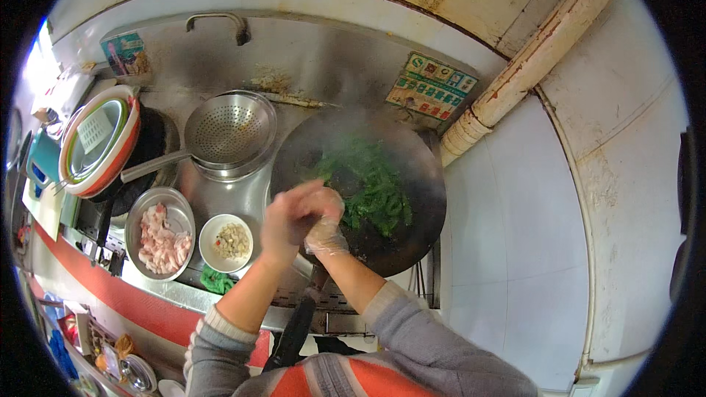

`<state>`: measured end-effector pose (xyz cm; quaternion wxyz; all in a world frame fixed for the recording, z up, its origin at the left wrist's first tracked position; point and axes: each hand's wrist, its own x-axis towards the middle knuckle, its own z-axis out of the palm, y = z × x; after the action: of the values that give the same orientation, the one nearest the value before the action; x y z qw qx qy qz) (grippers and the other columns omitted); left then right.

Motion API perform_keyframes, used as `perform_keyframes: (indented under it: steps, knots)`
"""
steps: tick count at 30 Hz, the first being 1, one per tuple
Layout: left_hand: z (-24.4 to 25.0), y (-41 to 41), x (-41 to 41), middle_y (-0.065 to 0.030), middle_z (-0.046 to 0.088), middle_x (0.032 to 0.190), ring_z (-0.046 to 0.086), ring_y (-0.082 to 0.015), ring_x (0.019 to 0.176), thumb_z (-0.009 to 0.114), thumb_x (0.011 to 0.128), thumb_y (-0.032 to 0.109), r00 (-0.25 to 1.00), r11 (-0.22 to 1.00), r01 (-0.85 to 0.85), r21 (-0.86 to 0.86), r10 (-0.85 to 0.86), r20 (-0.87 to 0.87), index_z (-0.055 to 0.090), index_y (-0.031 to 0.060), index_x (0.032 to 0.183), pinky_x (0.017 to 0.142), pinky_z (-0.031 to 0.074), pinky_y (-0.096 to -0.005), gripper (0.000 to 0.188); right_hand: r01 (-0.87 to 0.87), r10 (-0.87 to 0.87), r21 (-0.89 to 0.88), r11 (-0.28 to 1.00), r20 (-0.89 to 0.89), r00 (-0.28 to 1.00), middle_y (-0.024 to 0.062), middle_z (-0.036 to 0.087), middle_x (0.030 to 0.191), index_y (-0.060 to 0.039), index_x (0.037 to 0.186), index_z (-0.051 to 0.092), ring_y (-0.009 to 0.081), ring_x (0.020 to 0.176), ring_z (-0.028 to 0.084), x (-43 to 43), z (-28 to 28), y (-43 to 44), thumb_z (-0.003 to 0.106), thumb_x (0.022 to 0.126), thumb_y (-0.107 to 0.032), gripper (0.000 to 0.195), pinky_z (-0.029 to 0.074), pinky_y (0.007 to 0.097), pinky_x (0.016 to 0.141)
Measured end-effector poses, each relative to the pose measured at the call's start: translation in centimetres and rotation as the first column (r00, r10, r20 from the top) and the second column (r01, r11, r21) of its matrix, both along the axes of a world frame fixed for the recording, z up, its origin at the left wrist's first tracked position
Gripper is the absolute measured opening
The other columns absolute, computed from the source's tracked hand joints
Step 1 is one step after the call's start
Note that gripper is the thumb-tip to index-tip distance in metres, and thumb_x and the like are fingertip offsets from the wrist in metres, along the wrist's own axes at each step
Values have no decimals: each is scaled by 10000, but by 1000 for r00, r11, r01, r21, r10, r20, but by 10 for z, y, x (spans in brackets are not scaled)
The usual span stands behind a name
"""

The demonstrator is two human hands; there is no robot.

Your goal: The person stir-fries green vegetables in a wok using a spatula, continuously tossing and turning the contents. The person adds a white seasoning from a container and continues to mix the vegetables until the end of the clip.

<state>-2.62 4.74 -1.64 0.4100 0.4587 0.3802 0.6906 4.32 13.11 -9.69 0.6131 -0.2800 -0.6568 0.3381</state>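
My left hand (pixel 283 226) and my right hand (pixel 326 215) come together above the near left rim of a dark wok (pixel 430 193). A clear plastic glove (pixel 327 237) covers at least part of my right hand. Blur and overlap hide the fingers, so I cannot tell whether they grip anything. In the wok lies a heap of dark green leafy vegetables (pixel 380 193), with steam rising around it. The wok's long black handle (pixel 298 322) points towards me, below my wrists.
Left of my hands stand a white bowl of chopped garlic-like pieces (pixel 231 240) and a metal bowl of sliced raw meat (pixel 165 242). Behind them, a perforated metal strainer (pixel 226 129) rests on a metal basin. Stacked plastic basins (pixel 102 140) are further left. A pipe (pixel 491 105) runs behind the wok's right side.
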Motion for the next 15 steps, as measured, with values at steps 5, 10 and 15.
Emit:
perform_keyframes:
  steps: [5, 10, 15]
  knots:
    - [-17, -34, -15, -44, 554, 573, 457, -94, 492, 505, 882, 365, 973, 987, 41, 155, -74, 217, 629, -56, 821, 481, 366, -235, 443, -487, 272, 70, 870, 757, 594, 102, 571, 614, -87, 579, 540, 296, 602, 568, 24, 26, 24, 688, 623, -235, 214, 435, 404, 571]
    - [-16, -16, -16, 2, 406, 431, 326, -68, 360, 465, 933, 276, 976, 992, -116, -48, 123, 182, 585, -18, 716, 369, 248, -234, 385, -751, 584, -286, 595, 796, 159, 88, 620, 677, -139, 739, 672, 283, 701, 604, 9, 8, 72, 721, 573, -205, 186, 469, 400, 653]
    - [-1, 12, -15, 0, 353, 387, 305, -101, 326, 442, 934, 225, 973, 982, -185, 34, 178, 150, 500, 24, 709, 378, 297, -285, 307, -754, 489, -83, 651, 806, 333, 94, 627, 691, -141, 759, 674, 286, 679, 608, 4, 16, 93, 712, 591, -203, 183, 480, 395, 648]
